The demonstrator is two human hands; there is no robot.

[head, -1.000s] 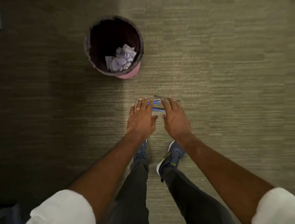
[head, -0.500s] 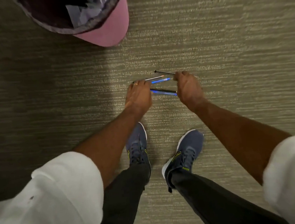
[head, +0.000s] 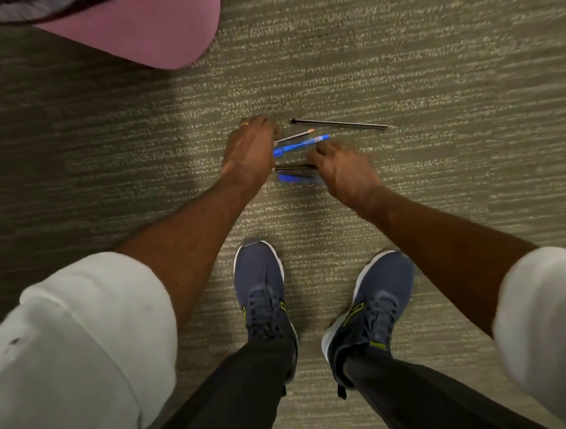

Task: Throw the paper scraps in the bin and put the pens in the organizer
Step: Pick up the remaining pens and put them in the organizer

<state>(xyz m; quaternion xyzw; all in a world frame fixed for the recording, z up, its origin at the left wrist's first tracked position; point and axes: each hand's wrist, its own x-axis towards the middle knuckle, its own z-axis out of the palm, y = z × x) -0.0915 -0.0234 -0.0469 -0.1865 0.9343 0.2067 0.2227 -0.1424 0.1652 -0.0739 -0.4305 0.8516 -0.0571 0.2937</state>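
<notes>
Several pens lie on the carpet in front of my feet. A thin black pen (head: 339, 123) lies farthest away, touched by neither hand. My left hand (head: 249, 152) is curled over the left ends of a grey pencil-like pen (head: 294, 135) and a blue pen (head: 301, 144). My right hand (head: 339, 167) is closed on the right ends of a dark pen (head: 293, 167) and a blurred blue pen (head: 295, 176). The pink bin (head: 145, 32) stands at the top left; its inside is cut off by the frame. No organizer is in view.
Grey-green carpet covers the whole floor. My two blue shoes (head: 261, 283) (head: 372, 295) stand just behind the pens. The bin is about a hand's length beyond my left hand.
The view has dropped closer to the floor and the bin has slid up out of frame. My right hand left the far black pen and moved onto the two nearer pens, which now blur.
</notes>
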